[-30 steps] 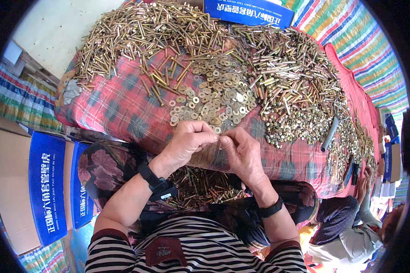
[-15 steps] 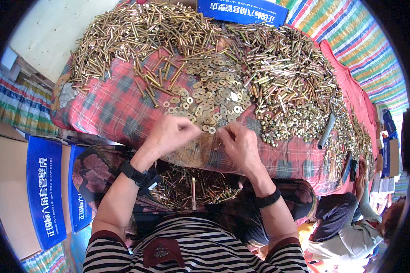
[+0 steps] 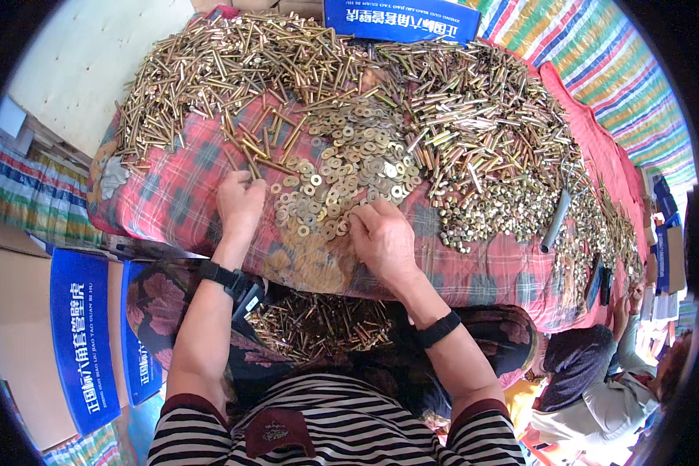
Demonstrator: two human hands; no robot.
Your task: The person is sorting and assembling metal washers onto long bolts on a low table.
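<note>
My left hand [image 3: 241,203] reaches to the loose long bolts [image 3: 268,132] left of the washers. Its thumb and forefinger close on the near end of a brass-coloured bolt [image 3: 253,165]. My right hand [image 3: 384,239] is at the near edge of a pile of flat round washers [image 3: 349,167], fingers bent together and pointing down among them. What those fingertips pinch, if anything, is hidden under the hand. Below the table edge, between my legs, lies a heap of bolts [image 3: 318,326].
A plaid cloth [image 3: 163,179] covers the work surface. Small nuts [image 3: 474,221] and metal sleeves [image 3: 474,109] lie to the right, beside a grey tube [image 3: 556,223]. Blue-and-tan cartons [image 3: 81,334] stand at left. Another person [image 3: 598,396] sits at lower right.
My left hand has moved left and away from me to the loose bolts. My right hand has shifted slightly left onto the washers. A bolt dropping toward the heap below is no longer distinct.
</note>
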